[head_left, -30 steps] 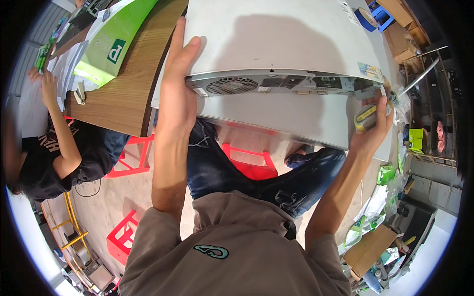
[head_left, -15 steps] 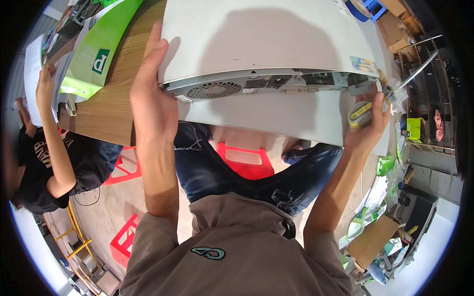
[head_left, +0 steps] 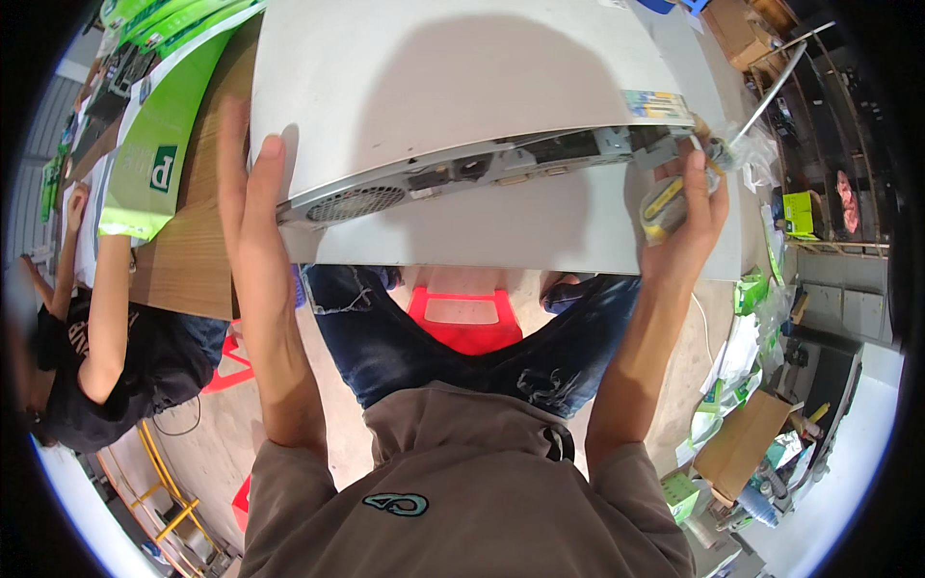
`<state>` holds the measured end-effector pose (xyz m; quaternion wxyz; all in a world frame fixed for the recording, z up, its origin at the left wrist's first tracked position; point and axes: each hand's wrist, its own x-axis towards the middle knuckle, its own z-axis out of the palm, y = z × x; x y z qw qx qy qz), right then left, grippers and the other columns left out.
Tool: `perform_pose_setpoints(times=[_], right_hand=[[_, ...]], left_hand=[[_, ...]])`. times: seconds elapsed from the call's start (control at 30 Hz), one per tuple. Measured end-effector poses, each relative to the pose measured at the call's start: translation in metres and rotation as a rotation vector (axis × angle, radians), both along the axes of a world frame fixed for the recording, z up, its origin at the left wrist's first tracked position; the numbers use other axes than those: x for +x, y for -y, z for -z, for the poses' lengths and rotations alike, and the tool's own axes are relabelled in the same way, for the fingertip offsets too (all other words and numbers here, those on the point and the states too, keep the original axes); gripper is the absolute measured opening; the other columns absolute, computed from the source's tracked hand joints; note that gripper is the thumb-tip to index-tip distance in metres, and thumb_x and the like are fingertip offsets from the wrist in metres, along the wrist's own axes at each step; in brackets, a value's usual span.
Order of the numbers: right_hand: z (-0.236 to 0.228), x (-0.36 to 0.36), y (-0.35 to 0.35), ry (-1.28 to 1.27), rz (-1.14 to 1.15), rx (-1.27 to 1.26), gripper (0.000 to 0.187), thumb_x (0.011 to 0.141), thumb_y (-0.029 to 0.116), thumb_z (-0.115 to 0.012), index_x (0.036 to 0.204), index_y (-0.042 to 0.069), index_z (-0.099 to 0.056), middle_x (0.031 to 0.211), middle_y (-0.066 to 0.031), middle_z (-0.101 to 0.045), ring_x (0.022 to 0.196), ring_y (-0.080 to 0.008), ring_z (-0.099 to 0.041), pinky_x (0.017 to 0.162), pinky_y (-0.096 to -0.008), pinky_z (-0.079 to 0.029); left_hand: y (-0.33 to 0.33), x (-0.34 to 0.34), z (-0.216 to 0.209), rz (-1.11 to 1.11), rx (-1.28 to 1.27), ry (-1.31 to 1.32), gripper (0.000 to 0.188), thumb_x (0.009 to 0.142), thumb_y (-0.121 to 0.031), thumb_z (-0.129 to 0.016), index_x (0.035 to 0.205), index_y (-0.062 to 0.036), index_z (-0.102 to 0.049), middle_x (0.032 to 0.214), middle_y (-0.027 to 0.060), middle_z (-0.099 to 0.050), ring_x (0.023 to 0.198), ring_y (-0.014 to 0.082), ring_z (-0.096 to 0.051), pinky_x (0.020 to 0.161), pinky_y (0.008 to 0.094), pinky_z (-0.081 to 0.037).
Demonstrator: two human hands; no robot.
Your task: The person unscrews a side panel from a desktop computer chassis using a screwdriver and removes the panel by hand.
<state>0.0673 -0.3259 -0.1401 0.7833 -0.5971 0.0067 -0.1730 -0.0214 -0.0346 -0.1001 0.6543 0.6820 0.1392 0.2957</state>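
A white computer case (head_left: pixel 318 87) lies flat in front of me on a pale tabletop (head_left: pixel 462 236). Its grey back panel, with a round fan grille (head_left: pixel 356 204) and several ports, faces me, slightly slanted. My left hand (head_left: pixel 255 207) is upright along the case's left side, fingers stretched and apart, the fingertips partly smeared by motion. At the right rear corner, my right hand (head_left: pixel 689 217) is closed around a small rounded grey object with a yellow strip (head_left: pixel 665 200); its exact kind is unclear. Those fingers also reach toward the case's corner, partly hidden.
To the left, a wood-grain desk (head_left: pixel 198 260) bears green-and-white packaging (head_left: pixel 145 183), with another person's arm (head_left: pixel 108 318) beside it. A red stool (head_left: pixel 467 337) stands under the table. Shelving (head_left: pixel 829 144), a cardboard box (head_left: pixel 742 443) and loose wrappings are to the right.
The case has shifted left and turned slightly, its left end nearer me. My left hand's fingers have spread; my right hand moved left with the grey-and-yellow object. The other person's arm has moved.
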Motion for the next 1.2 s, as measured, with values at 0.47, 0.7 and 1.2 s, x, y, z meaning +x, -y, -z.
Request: perform_pose_setpoints(times=[0.47, 0.7, 1.2], right_hand=[[-0.004, -0.063, -0.044, 0.155, -0.194, -0.345, 0.029, 0.103, 0.029, -0.046, 0.104, 0.000, -0.047, 0.094, -0.0107, -0.056, 0.087, -0.0162, -0.050, 0.080, -0.0311, -0.042], [0.002, -0.052, -0.048, 0.325, -0.144, -0.674, 0.027, 0.102, 0.021, -0.043, 0.106, -0.005, -0.042, 0.099, -0.0164, -0.049, 0.086, -0.0252, -0.049, 0.077, -0.0369, -0.041], [-0.021, -0.061, -0.056, 0.329, 0.173, -0.504, 0.042, 0.104, 0.029, -0.047, 0.126, -0.006, -0.043, 0.118, -0.0156, -0.051, 0.102, -0.0210, -0.052, 0.092, -0.0358, -0.044]], left_hand=[[0.024, -0.024, 0.000, -0.189, 0.987, 0.028, 0.053, 0.083, -0.007, -0.066, 0.135, -0.0055, -0.052, 0.148, 0.0206, -0.036, 0.142, 0.0435, -0.022, 0.112, 0.0534, -0.020], [0.027, -0.041, 0.003, -0.134, 0.968, 0.070, 0.040, 0.080, -0.004, -0.066, 0.119, -0.0013, -0.062, 0.145, 0.0195, -0.039, 0.139, 0.0417, -0.027, 0.111, 0.0496, -0.022], [-0.001, -0.060, 0.040, -0.264, 0.666, 0.214, 0.034, 0.082, 0.000, -0.059, 0.116, 0.0011, -0.058, 0.132, 0.0192, -0.045, 0.128, 0.0379, -0.040, 0.108, 0.0463, -0.031]])
